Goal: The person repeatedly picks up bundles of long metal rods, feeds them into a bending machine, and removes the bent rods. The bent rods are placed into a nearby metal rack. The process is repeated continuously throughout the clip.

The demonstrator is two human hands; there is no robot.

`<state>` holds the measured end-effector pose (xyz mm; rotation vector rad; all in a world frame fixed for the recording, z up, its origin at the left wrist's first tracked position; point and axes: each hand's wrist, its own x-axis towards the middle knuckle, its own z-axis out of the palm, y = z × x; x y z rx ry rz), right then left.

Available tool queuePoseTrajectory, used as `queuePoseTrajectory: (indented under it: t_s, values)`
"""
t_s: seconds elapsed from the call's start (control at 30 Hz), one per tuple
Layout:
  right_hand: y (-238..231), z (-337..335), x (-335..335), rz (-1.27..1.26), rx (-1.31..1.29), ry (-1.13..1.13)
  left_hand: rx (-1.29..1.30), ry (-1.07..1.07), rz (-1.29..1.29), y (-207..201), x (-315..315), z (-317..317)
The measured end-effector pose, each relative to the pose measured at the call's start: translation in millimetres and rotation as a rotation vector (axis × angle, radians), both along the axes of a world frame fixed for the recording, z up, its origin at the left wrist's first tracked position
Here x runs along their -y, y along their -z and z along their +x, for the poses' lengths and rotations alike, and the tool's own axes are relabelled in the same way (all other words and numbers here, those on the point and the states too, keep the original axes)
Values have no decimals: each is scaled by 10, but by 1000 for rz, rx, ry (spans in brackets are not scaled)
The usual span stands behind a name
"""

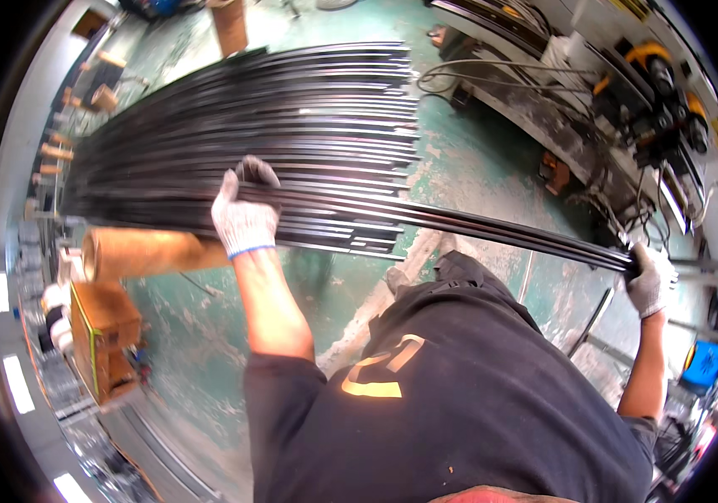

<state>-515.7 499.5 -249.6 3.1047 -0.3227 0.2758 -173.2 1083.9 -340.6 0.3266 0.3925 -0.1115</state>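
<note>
A bundle of several long, thin black bars (502, 228) stretches across in front of my body. My right hand (651, 281), in a whitish knit glove, is closed round the bundle's right end. Farther left, my left hand (246, 214), gloved the same way, has its fingers curled round the bars, with the thumb up on the near side. Beneath and beyond the bundle, a wide layer of similar black bars (334, 126) lies side by side, with uneven right ends. Motion blurs its left part, and what supports it is hidden.
A thick brown cardboard tube (153, 254) lies near the layer's near left side, above a brown box (111, 314). At the far right stands a long grimy machine bed (535, 117) with loose cables (493, 63). A blue object (703, 365) sits at the right edge.
</note>
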Motion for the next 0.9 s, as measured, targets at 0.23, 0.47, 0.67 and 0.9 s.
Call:
queuePoseTrajectory:
  t_s: [0.23, 0.47, 0.67, 0.9]
  values:
    - [1002, -1399, 2694, -93, 218, 263, 79, 136, 67, -463, 1178, -154]
    - [2276, -2133, 4038, 459, 312, 1397, 485, 259, 319, -795, 2779, -59]
    - [1792, 284, 2367, 2581, 1246, 439, 471, 548, 287, -541, 5047, -134]
    - [2220, 282, 3704, 2233, 1493, 822, 767, 676, 356, -1196, 5795, 992]
